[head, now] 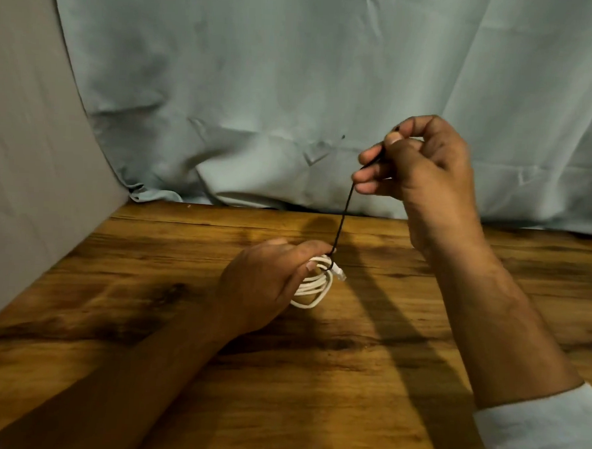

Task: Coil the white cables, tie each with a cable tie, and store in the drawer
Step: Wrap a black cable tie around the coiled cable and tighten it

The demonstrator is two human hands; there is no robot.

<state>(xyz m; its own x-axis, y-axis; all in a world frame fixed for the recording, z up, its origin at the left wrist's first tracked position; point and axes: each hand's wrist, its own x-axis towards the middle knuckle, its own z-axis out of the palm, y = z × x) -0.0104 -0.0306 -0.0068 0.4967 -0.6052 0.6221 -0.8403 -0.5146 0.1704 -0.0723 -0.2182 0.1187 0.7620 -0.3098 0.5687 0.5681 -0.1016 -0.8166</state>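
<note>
While left hand (260, 284) grips coil (313, 287), right hand (424, 162) pinches tie (343, 220).

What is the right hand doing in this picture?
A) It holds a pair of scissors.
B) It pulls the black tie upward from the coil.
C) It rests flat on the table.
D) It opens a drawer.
B: the right hand pinches the black tie, which runs taut down to the white cable coil held by the left hand.

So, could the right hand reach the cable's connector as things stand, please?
Probably not without letting go: the right hand is pulling the black cable tie, though the connector sticks out uncovered beside the left hand.
</note>
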